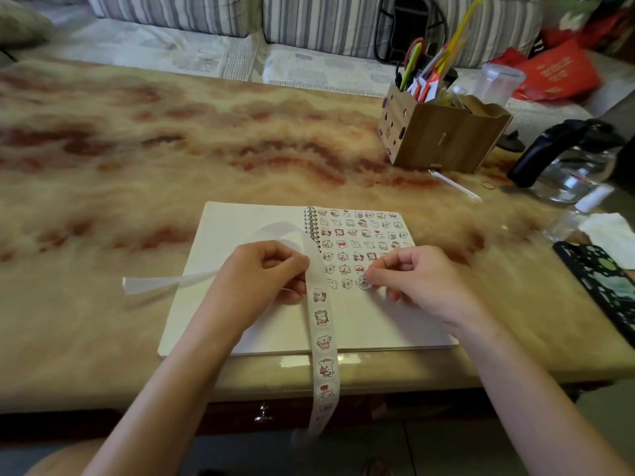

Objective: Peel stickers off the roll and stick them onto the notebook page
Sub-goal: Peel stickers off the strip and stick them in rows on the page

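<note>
Marbled table (pixel 137 149): my left hand (pixel 261 276) grips the sticker strip (pixel 322 340). My right hand (pixel 419 280) pinches a sticker (pixel 364 282) at the page (pixel 378 321); next, I'd press it flat.

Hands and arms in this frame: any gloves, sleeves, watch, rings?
None in view. Left hand and right hand are bare, with no gloves and no rings visible. Both forearms are uncovered down to the frame edge: no sleeves, watch, bracelets or markings.
</note>
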{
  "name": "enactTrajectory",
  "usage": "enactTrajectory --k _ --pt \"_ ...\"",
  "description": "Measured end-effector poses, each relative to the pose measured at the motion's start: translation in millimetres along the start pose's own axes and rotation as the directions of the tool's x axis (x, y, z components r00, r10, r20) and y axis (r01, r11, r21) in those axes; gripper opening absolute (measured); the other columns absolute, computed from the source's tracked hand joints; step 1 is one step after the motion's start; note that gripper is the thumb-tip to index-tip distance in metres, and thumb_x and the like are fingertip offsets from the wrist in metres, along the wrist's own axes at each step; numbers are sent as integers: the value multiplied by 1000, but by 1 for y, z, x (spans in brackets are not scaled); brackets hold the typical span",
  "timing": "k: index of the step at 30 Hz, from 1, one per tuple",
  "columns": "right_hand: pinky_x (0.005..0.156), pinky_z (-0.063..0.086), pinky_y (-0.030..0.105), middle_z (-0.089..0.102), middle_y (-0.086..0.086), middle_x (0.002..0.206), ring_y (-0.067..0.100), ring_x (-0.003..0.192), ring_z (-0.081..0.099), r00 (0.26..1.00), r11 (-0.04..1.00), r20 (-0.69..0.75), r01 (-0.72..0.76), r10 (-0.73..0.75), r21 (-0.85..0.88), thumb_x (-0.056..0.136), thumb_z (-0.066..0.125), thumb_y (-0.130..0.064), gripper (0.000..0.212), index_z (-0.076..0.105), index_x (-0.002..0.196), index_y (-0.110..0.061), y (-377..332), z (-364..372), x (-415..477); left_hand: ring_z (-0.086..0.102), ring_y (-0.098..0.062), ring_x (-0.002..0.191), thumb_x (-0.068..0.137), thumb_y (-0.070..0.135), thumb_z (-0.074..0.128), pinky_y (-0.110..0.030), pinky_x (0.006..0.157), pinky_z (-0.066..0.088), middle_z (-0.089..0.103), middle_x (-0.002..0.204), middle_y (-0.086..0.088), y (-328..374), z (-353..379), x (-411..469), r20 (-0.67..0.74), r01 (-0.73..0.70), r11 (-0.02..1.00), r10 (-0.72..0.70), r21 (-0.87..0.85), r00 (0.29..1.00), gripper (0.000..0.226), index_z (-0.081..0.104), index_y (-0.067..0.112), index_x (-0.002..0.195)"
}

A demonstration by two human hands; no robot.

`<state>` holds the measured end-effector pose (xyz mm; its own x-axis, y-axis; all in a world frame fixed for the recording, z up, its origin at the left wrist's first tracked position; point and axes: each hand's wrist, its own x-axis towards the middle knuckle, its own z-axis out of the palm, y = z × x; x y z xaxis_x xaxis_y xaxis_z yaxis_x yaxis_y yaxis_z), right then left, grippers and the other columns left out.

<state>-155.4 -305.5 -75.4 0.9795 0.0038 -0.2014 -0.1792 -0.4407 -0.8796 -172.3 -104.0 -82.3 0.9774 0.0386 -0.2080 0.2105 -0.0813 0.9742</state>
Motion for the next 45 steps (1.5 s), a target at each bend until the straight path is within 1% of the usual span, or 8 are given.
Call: enactTrajectory --k 15,20,28,32,36,41,43,45 --pt "42 36 11 68 1 63 4 42 48 1000 1000 -16 20 -21 -14 75 74 -4 2 73 76 -3 4 4 3 65 -14 58 86 8 64 -29 66 59 70 63 -6 0 1 0 4 -2 1000 2 12 1000 12 66 5 74" --pt "47 40 15 68 -3 60 4 43 49 999 998 -25 45 -47 -52 75 73 -6 4 73 71 -8 6 6 4 65 -12 56 86 7 64 -27 64 59 69 60 -3 1 1 0 3 1 1000 -1 12 1000 13 66 5 73" --pt "58 43 33 70 8 68 11 55 52 992 987 -71 92 -102 -130 72 75 -13 7 70 66 -14 16 11 8 64 -11 55 86 6 63 -26 63 59 69 59 -3 2 2 -1 -2 2 1000 -2 14 1000 13 66 5 73" --pt "55 39 29 57 -5 56 5 49 46 989 982 -69 119 -130 -144 72 79 -13 12 67 71 -15 19 9 10 64 -11 56 86 7 63 -27 65 59 69 60 -3 2 1 -1 -3 3 1000 -3 24 1000 14 66 6 72" --pt "59 40 29 54 -2 65 10 55 48 991 987 -73 107 -116 -116 70 83 -15 30 56 82 -21 22 5 15 64 -12 57 86 7 63 -29 67 59 69 59 -2 1 2 -1 -7 2 999 -2 37 1000 15 66 7 71" --pt "57 36 24 53 -4 65 8 55 47 990 984 -39 133 -139 -119 80 72 -6 21 57 79 -20 25 3 19 65 -15 60 86 8 64 -30 69 59 69 61 -6 0 1 -1 -11 1 999 0 46 1000 13 67 7 73" --pt "53 37 24 54 -3 65 7 50 47 991 990 -47 122 -126 -69 78 75 -11 19 57 81 -18 24 2 19 65 -17 62 86 8 64 -30 70 59 70 64 -8 0 1 -1 -12 -3 999 3 50 1000 13 67 7 73" --pt "53 39 27 55 -3 65 8 49 47 993 994 -61 103 -105 -48 72 81 -24 27 58 84 -17 23 3 18 65 -18 62 86 8 64 -30 70 60 71 64 -8 0 1 -1 -12 -3 999 4 51 1000 13 67 7 74"
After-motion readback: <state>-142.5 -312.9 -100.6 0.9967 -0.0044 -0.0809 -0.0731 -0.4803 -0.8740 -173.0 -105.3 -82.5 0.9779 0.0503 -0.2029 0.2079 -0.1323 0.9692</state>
